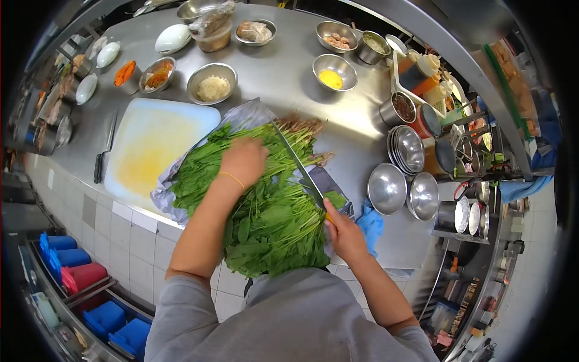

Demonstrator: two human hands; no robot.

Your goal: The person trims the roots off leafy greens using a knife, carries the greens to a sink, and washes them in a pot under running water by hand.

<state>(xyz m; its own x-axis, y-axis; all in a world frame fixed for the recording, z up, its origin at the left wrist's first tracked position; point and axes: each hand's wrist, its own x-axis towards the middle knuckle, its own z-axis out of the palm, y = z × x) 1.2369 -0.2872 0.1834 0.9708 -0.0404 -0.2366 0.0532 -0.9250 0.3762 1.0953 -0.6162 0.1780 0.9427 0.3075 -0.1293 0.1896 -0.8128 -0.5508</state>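
Knife [300, 163] slants far-left over greens [271, 232] from your right hand [348, 234], curled round it; left hand [244, 158] is nearer the tip [275, 123], can't tell if pinching.

One wide head-worn view, forward and down across the steel worktop [277, 75]

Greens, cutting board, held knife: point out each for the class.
Greens [271, 223]: head view, leafy middle.
Cutting board [154, 145]: head view, stained top surface.
Held knife [301, 168]: head view, blade.
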